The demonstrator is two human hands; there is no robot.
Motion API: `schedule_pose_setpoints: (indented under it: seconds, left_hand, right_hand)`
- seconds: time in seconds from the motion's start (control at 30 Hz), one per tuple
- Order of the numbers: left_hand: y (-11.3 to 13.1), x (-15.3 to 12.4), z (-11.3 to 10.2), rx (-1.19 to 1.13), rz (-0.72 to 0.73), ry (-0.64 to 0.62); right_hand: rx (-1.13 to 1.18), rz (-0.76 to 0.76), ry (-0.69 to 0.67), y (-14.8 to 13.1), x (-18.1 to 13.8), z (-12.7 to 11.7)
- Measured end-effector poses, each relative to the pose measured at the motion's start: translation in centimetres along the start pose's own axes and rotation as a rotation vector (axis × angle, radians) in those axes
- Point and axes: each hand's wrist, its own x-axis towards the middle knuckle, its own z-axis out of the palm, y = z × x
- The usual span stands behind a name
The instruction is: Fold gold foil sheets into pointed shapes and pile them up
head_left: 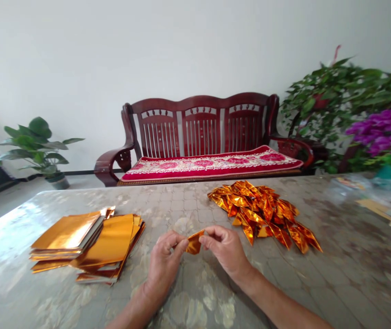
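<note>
My left hand and my right hand meet over the middle of the table, both pinched on one small folded piece of gold foil paper. The piece is held a little above the tabletop. To my left lie stacks of flat gold foil sheets. To my right, further back, lies a pile of folded gold foil pieces.
The table has a glossy patterned top. Behind it stands a dark wooden bench with a red cushion. A potted plant stands at far left; green plants and purple flowers are at right. Flat items lie at the table's right edge.
</note>
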Motion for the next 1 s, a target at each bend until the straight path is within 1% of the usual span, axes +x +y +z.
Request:
schedule_pose_setpoints:
  seconds: [0.1,0.23,0.33,0.4,0.53,0.63,0.73,0.8,0.9,1.0]
  left_hand:
    - [0.0,-0.1,0.0,0.089,0.057,-0.005]
    - [0.7,-0.2,0.0,0.263,0.241,0.020]
    - [1.6,-0.2,0.2,0.315,0.348,0.060]
    - [1.8,-0.2,0.3,0.319,0.370,0.074]
    - [1.6,-0.1,0.4,0.316,0.323,0.030]
    - [1.3,-0.1,0.6,0.271,0.220,0.010]
    - [1.2,-0.1,1.0,0.199,0.100,0.013]
    - [1.3,-0.2,1.2,0.168,0.050,0.021]
    - [1.5,-0.3,1.5,0.161,0.031,0.027]
    - [1.6,-0.4,1.7,0.180,0.049,0.030]
  right_hand:
    - [-0.024,-0.004,0.015,-0.1,-0.2,0.0]
    - [-0.049,-0.015,0.036,0.0,-0.5,0.2]
    - [-0.055,-0.009,0.038,0.0,-0.7,0.4]
    - [-0.062,-0.007,0.045,-0.1,-0.8,0.5]
    - [-0.078,-0.014,0.050,0.0,-0.9,0.6]
    - [-0.101,-0.054,0.077,0.3,-0.7,0.6]
    - [-0.131,-0.109,0.131,0.6,-0.6,0.6]
    - [-0.163,-0.140,0.152,0.7,-0.6,0.6]
    - [-0.241,-0.217,0.164,0.8,-0.7,0.5]
    - [-0.345,-0.312,0.169,0.8,-0.8,0.4]
